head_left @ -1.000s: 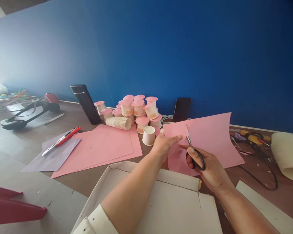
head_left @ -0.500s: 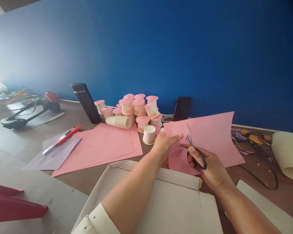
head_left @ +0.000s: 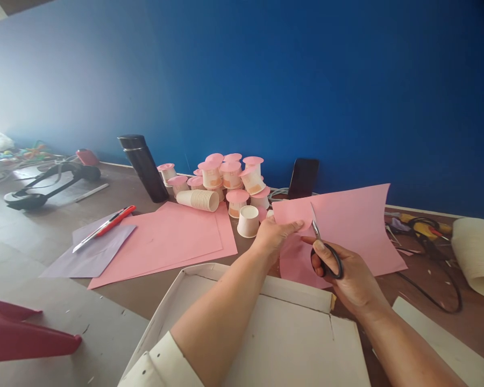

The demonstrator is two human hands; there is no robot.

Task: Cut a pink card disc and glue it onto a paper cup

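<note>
A sheet of pink paper [head_left: 350, 231] is held up above the table, its left part pinched in my left hand [head_left: 275, 234] between thumb and fingers. My right hand [head_left: 349, 269] is closed round the black handles of a pair of scissors [head_left: 315, 230], whose blades point up and meet the paper just right of my left thumb. A curved cut edge shows beside the blades. Left of my left hand, a white paper cup [head_left: 248, 221] stands upside down or upright, I cannot tell which. Behind it are several stacked cups topped with pink paper discs [head_left: 230, 167].
Nested paper cups [head_left: 197, 200] lie on pink sheets [head_left: 173, 242]. A red box cutter [head_left: 105, 228] rests on lilac paper [head_left: 92, 255]. A black bottle [head_left: 143, 169] and a phone [head_left: 303, 178] stand near the blue wall. A white box lid [head_left: 290, 338] lies in front, cables [head_left: 447, 279] to the right.
The view has shifted very slightly. Both hands keep their hold on the paper and scissors, with hardly any visible movement between them.
</note>
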